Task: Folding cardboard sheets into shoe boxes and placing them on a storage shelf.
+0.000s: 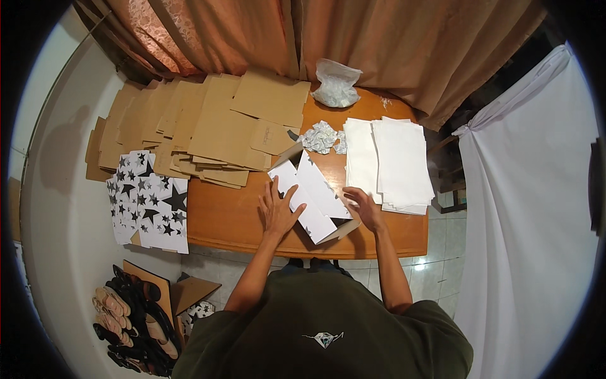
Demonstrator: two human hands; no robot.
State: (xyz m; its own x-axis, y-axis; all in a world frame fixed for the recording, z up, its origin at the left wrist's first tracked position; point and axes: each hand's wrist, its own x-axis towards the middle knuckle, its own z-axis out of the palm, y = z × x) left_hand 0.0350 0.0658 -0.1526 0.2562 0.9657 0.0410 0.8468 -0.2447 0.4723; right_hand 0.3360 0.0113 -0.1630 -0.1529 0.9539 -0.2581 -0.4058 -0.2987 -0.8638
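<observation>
A cardboard box [341, 232] lies at a slant near the table's front edge, its brown side walls showing at two ends. White paper [311, 205] is folded over its top in two flaps, with bits of dark star print along their edges. My left hand [278, 210] lies on the left flap, fingers spread. Along the box's right side is my right hand [365, 207], its fingers apart and slightly bent; nothing shows in its grasp. Whether its fingertips touch the paper I cannot tell. The inside of the box is mostly hidden.
Flat brown cardboard pieces [211, 120] are piled at the back left. Star-printed sheets [148, 205] overhang the table's left edge. White paper sheets [404, 158] lie at right, beside small silvery packets [319, 137] and a clear plastic bag [336, 85]. Shoes [136, 322] stand at lower left.
</observation>
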